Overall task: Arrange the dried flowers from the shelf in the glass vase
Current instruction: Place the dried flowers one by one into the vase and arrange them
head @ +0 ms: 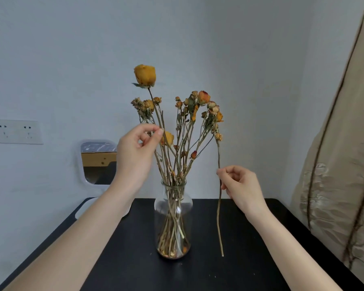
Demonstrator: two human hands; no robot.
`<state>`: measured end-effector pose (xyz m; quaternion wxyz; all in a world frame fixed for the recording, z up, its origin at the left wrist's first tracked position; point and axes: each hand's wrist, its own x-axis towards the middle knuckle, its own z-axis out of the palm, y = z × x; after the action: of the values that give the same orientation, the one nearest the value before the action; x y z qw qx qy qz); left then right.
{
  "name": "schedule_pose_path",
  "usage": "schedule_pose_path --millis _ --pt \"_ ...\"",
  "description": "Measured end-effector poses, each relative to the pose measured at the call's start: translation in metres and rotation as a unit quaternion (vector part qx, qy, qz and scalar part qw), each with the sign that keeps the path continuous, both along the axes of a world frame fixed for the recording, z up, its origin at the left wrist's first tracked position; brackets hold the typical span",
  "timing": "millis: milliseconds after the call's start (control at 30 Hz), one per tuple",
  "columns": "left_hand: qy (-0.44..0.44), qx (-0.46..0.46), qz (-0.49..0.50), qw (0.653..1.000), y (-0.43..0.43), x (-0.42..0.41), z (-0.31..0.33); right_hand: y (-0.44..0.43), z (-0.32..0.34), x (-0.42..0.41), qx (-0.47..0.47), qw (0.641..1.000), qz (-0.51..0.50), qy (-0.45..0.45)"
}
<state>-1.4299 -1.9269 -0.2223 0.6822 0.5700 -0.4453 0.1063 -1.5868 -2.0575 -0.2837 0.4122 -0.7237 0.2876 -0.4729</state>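
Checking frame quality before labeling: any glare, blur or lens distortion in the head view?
Head view: soft, even light and only faint shadows on the black table; mild highlights on the glass vase, stems inside still readable; wide-angle bending at the curtain edge; left hand, right hand and its single stem look sharp.

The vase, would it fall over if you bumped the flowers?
Probably, yes. The vase is tall and narrow, and the flowers stand far above its neck, so a nudge up high could tip it. It looks like thin clear glass with no water, so likely light and breakable.
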Motion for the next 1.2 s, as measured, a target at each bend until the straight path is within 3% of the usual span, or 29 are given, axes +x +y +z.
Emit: schedule_pose_path --millis 533,800,1000,1200 --pt "-0.047 -0.032 0.044 0.997 0.009 0.014 -0.004 -0.003 -0.007 -0.001 -0.028 0.999 -0.02 0.014" --pt "-0.065 0.042 0.07 0.995 -0.014 0.016 -0.031 -0.005 -0.011 0.001 -0.033 0.999 -0.025 0.017" --pt "-0.148 0.153 0.099 0.972 -0.032 0.014 -0.037 -0.005 -0.01 0.003 -0.04 0.999 -0.033 0.007" --pt "-0.156 0.238 0.118 0.951 -0.043 0.014 -0.05 -0.004 -0.013 0.003 -0.047 0.999 -0.026 0.006"
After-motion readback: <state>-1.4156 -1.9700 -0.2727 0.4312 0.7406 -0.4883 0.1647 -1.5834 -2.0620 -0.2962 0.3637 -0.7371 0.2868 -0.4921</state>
